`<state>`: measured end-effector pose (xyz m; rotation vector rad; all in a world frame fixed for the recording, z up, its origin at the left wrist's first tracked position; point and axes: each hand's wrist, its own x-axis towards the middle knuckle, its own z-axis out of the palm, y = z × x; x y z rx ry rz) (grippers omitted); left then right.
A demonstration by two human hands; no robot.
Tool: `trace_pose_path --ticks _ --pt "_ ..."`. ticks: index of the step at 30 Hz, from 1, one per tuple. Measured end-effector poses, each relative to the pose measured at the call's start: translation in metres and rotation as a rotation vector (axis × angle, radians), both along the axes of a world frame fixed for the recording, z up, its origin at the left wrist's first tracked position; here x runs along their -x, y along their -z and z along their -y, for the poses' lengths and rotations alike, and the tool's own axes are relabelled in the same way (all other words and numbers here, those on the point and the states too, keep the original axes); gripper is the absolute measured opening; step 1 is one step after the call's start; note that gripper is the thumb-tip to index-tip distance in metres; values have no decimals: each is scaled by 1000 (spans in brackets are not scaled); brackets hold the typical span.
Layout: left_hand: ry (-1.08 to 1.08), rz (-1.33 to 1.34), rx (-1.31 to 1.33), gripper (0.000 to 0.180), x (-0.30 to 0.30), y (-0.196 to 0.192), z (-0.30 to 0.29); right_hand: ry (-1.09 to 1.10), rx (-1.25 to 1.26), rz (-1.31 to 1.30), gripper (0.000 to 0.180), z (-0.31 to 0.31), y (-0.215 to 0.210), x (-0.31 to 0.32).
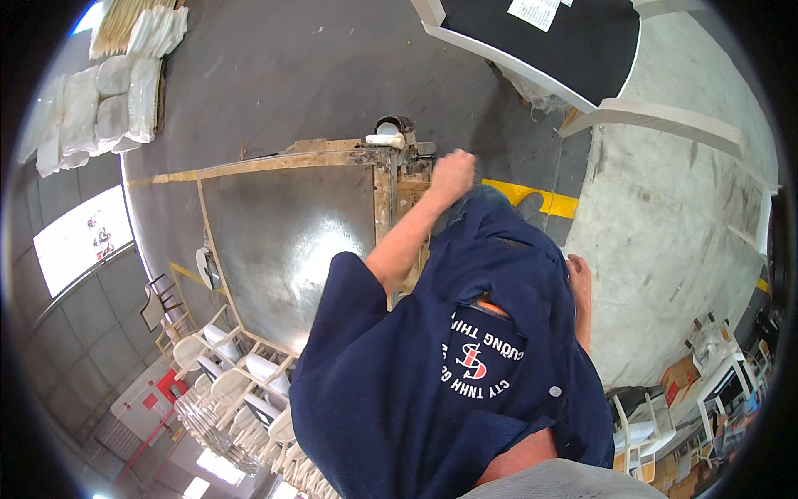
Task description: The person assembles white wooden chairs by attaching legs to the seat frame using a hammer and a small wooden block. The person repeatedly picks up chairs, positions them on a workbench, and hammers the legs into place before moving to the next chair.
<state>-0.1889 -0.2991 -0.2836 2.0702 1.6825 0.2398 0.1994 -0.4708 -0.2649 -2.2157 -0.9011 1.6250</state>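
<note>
My left hand point(453, 173) is raised in front of my body, its fingers curled in and nothing visible in them. It is just off the corner of a workbench point(274, 241) with a shiny metal top and worn wooden edges. On that corner sit a dark round container point(402, 125) and a small whitish object point(384, 141) whose kind I cannot make out. My right hand point(580, 279) hangs at my right side, beside the edge of a large pale table point(665, 266). My shirt hides part of it, and its fingers do not show clearly.
A white-edged panel with a black face point(549, 50) and a curved pale wooden part point(665, 123) lie ahead right. A yellow floor stripe point(561, 204) runs ahead of me. Wrapped bundles point(100, 108) stand far left. Several chairs point(229, 382) crowd the lower left; more furniture point(640, 428) stands lower right.
</note>
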Motion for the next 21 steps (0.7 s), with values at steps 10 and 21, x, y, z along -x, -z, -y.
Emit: trace_pose_path --ticks 10,21 --pt "100 -125 128 25 35 -11 -11 244 156 35 29 110 24 0" --pt "406 197 5 23 -99 -56 -50 430 -228 77 28 63 34 27"
